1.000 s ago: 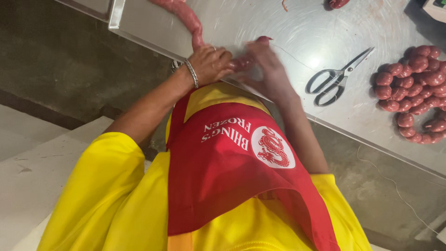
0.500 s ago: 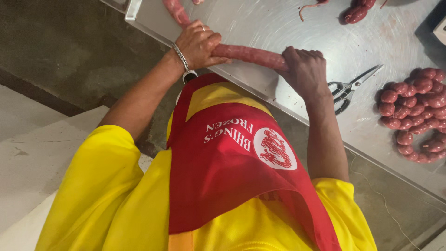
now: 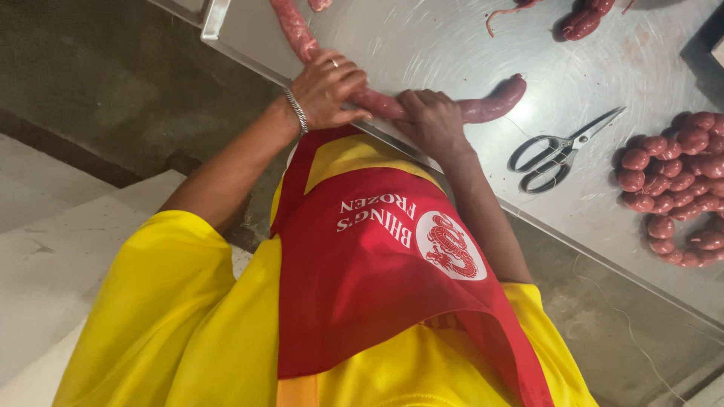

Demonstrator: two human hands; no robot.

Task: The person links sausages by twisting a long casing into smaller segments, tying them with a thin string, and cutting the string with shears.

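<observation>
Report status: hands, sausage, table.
Left hand and right hand both grip the long sausage on the steel table. Scissors lie apart.

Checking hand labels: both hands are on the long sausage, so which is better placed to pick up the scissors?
Right, probably. The right hand grips the long sausage on the side where the scissors lie. The left hand grips farther away and would have to cross over.

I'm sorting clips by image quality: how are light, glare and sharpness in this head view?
Head view: even indoor light, mostly sharp; the left hand and right hand on the long sausage are crisp. The steel table shows soft swirled sheen, no blown-out glare. Short shadows lie under the scissors. The floor at left is dim. The frame looks rotated and wide-angle.
</observation>
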